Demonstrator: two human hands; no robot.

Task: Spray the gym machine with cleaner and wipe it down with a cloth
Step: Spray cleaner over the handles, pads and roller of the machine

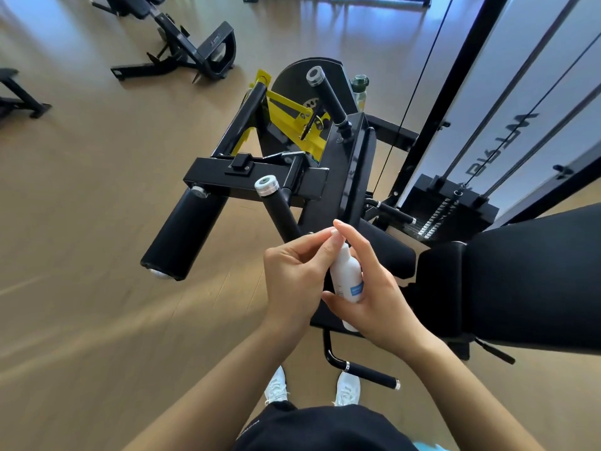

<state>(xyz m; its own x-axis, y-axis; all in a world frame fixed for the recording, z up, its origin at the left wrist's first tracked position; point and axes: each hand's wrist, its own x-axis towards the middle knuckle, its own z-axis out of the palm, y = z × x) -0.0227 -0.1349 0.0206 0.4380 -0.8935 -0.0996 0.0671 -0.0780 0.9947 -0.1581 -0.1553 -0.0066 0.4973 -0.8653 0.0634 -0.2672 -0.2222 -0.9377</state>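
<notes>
**Both hands on the spray bottle, in front of the machine**

Both forearms reach forward and meet at waist height, above the near end of the machine (247,172). The right hand (380,294) wraps the white bottle (346,271) from the right side: thumb across the lower body, forefinger stretched up to the top. The left hand (292,275) comes in from the other side, its fingers curled and its fingertips (330,237) pinching the bottle's top; the nozzle itself is hidden beneath them. The bottle tilts slightly, top away from the person, with a small blue label near its base. It is opaque, so its fill cannot be seen.

The bottle is held over the gap between a black handle (279,209) and the seat (533,281), touching neither. A roller (185,232) juts out to the left, and the weight stack (448,206) stands at the right. A green flask (359,89) sits at the far side of the machine. White shoes (276,385) stand on the floor (97,222).
</notes>
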